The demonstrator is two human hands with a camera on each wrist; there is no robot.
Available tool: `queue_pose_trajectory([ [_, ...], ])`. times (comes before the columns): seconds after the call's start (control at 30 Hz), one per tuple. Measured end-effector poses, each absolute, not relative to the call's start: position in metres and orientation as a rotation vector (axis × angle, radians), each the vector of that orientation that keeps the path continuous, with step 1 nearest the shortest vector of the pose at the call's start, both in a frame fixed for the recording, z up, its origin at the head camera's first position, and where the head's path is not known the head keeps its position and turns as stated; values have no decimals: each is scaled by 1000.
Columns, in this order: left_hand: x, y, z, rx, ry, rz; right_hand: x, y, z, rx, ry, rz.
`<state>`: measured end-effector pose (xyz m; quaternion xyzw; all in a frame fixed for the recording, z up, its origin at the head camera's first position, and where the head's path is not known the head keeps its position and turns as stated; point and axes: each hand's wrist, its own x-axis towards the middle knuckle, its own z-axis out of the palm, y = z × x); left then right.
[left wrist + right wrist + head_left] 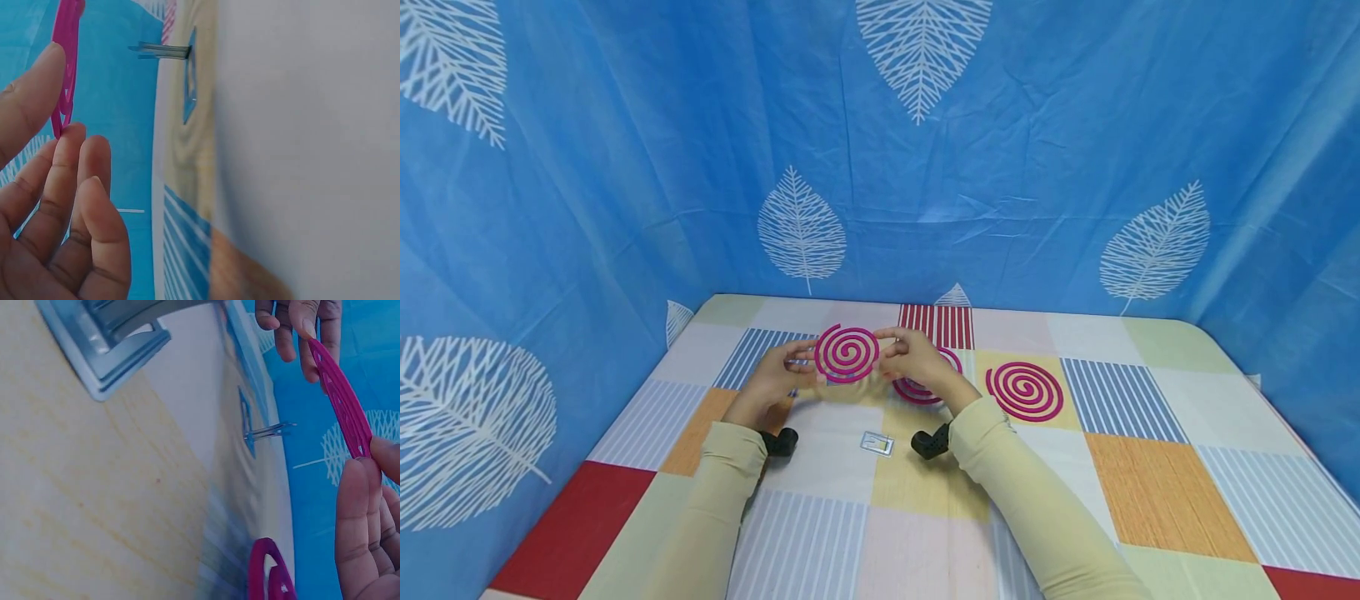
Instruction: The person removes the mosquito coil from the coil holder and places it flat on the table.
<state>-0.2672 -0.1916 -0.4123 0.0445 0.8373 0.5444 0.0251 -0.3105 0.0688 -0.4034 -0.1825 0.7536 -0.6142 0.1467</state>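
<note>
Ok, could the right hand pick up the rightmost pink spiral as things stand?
Probably not yet: the right hand is pinching the raised spiral. If it let go, the way looks free, since nothing covers the rightmost spiral.

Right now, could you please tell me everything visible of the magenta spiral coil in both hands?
The flat magenta spiral coil winds inward in slim rings, its outer end uppermost in the head view. It looks whole and rigid, material unclear. Held slightly tilted above the multicoloured patchwork tablecloth, it is pinched at opposite edges by the left grip and right grip.
</note>
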Motion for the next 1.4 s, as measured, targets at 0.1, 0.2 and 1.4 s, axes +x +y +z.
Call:
queue_pose_trajectory([
  [0.1,-265,-192,-408,190,2568,1709,-309,72,-400,-540,2140,-1799],
  [0.2,-263,-191,-404,222,2569,1701,-308,75,-397,-556,2137,-1805],
  [1.4,-248,-162,-370,446,2555,1742,-288,122,-386,-709,2083,-1862],
])
